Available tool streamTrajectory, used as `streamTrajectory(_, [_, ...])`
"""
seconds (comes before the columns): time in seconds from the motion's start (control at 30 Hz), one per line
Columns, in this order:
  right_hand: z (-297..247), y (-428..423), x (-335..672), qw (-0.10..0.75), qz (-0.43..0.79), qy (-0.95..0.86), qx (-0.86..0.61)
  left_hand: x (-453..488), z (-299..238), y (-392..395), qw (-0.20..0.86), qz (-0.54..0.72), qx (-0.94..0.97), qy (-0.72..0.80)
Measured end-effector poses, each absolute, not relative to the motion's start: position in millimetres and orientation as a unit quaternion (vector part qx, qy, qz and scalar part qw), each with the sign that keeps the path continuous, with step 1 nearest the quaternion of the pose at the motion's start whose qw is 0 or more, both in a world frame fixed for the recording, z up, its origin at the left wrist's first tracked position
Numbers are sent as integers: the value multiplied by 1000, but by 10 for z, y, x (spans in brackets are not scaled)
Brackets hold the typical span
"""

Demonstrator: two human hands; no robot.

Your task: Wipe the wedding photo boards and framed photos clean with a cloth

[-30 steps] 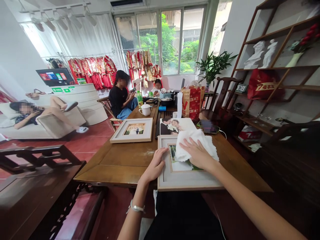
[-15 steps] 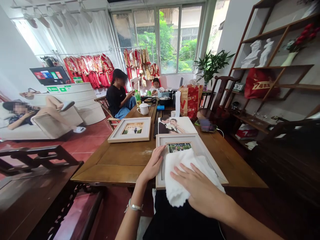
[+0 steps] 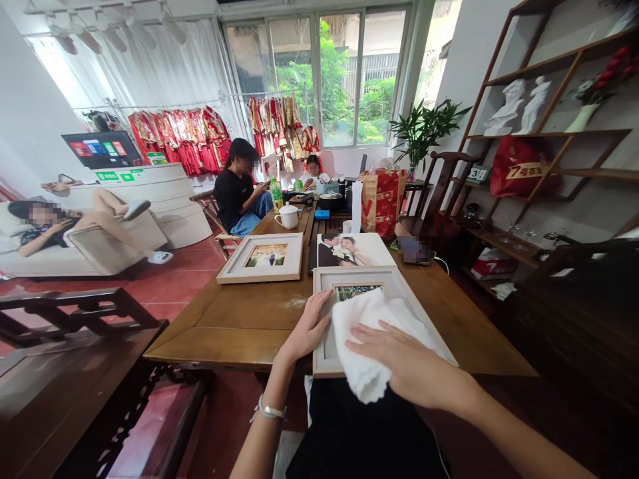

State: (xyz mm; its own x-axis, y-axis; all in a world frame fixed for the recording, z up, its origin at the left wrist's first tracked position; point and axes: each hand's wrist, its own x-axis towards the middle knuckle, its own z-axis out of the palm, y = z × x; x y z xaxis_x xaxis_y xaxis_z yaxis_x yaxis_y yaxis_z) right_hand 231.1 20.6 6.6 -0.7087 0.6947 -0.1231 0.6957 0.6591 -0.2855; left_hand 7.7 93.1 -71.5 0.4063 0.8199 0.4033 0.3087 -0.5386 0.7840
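Though my feed hides its long axis, the frame [image 3: 325,354] points its left side ahead. My left hand [image 3: 308,329] lies uncurled there; my right [image 3: 402,356] spreads over the cloth [image 3: 367,307].

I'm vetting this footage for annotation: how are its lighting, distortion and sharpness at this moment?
Head view: daylight brightens the window, while the lower right is dark; head view: the shelves lean at the right, seemingly from wide-angle stretch, and the red flowers there look soft; head view: the right hand and white cloth are legible.
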Motion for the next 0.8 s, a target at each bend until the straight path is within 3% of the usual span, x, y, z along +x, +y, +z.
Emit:
streamTrajectory(0.23, [-66, 897, 2571, 6, -37, 853, 521, 74, -641, 898, 327, 384, 776, 378])
streamTrajectory(0.6, [-81, 1596, 2113, -96, -85, 933, 335, 62, -704, 941, 321, 395, 771, 382])
streamTrajectory(0.8, [-22, 1786, 2032, -139, -87, 930, 330, 61, -712, 941, 327, 392, 776, 370])
